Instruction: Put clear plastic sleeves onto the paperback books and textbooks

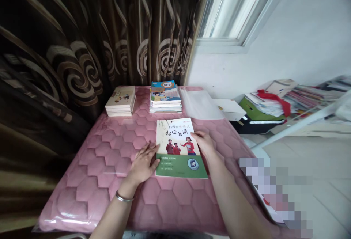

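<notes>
A book [175, 147] with a white and green cover lies flat on the pink padded tabletop, its printed title facing me. My left hand [144, 162], with a silver bangle at the wrist, rests on the table with fingers spread, the tips against the book's left edge. At the right edge, my right hand [204, 143] grips the book near its upper half; some of those fingers are hidden.
Behind the book stand a stack of cream-covered books [120, 102] and a stack with a blue-topped textbook [165, 96]. Clear plastic sheets [201, 102] lie beside them. A patterned curtain [123, 30] hangs behind. Papers fill a green container [253, 109] off to the right.
</notes>
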`<state>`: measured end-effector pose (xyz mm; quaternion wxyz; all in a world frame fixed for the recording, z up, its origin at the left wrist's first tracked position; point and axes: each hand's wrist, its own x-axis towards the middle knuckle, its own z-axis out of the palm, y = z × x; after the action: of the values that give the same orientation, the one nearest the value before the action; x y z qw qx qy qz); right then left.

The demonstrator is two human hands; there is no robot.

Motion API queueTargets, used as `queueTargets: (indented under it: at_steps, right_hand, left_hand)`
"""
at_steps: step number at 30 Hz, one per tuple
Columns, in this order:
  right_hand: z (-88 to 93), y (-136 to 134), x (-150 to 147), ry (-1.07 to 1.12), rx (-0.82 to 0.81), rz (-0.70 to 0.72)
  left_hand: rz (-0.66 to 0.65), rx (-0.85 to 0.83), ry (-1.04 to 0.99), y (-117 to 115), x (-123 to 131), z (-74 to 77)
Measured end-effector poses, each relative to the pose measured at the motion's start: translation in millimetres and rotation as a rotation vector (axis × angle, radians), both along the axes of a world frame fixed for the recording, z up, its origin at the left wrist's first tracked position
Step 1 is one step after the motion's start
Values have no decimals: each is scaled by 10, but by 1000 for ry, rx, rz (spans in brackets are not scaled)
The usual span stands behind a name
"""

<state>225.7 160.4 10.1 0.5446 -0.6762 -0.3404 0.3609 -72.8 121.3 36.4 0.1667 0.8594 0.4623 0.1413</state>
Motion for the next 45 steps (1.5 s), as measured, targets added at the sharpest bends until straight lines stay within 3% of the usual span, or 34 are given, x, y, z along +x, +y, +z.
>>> queueTargets:
  at_steps: [18, 38, 45]
  right_hand:
    - [0, -36, 7, 109, 5, 35]
    - [18, 16, -56, -182, -24, 5]
    - [-18, 23, -41, -178, -30, 4]
  left_hand:
    - [4, -7, -30, -17, 4, 2]
    - [58, 7, -7, -70, 42, -23]
    - [73, -4, -2, -60, 37, -52]
